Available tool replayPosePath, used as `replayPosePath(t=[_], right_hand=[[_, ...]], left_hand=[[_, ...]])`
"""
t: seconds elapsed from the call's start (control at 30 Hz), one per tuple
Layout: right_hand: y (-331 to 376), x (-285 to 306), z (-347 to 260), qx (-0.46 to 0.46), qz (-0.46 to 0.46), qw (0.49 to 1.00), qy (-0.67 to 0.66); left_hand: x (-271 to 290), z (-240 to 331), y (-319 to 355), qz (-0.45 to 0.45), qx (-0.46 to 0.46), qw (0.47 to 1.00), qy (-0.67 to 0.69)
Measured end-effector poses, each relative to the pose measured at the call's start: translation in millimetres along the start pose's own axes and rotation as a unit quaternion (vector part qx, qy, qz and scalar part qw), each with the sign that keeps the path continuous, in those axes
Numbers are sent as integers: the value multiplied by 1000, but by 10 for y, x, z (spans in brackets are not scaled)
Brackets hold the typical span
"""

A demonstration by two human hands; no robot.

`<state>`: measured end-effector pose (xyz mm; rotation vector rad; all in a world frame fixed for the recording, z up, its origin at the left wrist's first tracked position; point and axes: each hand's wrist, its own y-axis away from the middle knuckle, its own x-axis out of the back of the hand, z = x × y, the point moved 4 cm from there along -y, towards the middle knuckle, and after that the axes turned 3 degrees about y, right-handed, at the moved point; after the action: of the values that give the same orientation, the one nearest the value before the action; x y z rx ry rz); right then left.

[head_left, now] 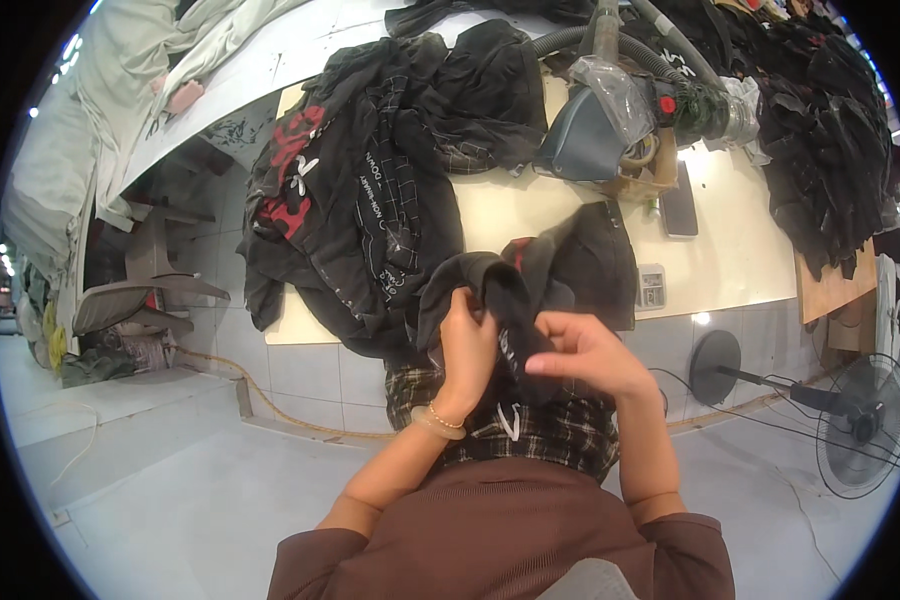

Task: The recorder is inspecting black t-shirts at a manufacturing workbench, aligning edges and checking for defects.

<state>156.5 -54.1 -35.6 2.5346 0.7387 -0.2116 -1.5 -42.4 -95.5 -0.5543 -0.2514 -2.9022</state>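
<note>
A black garment (580, 255) with a bit of red on it is bunched over my lap and the table's front edge. My left hand (467, 345) is closed on a fold of it, the fingers tucked partly under the cloth. Close against the right side of that fold is my right hand (595, 358). Its fingers are bent and the thumb stands apart from them, with no held cloth visible between. A white drawstring or strip (510, 422) hangs over the plaid cloth (560, 432) on my lap.
On the cream tabletop (715, 265) lie a pile of black printed garments (370, 210), a dark phone (679, 205) and a small grey case (651, 286). Behind stands a dark blue-grey machine (585, 135) with hoses. More dark clothes (830, 150) hang at right, above a floor fan (860, 425).
</note>
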Motion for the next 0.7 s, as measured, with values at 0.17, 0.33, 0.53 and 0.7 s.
replayPosePath(t=[0.17,0.33,0.53,0.7], right_hand=[[356,374,-285,197,233,947,-99],[516,719,-391,308,358,878,-75],[365,706,-240,122,310,933,-134],[168,642,-30,12,267,956,122]], left_hand=[[292,103,-184,-106,209,841,487],[696,396,-342,-285,130,856,410],[651,554,-279,-283,160,847,420],[584,590,-318,-280,224,780,513]])
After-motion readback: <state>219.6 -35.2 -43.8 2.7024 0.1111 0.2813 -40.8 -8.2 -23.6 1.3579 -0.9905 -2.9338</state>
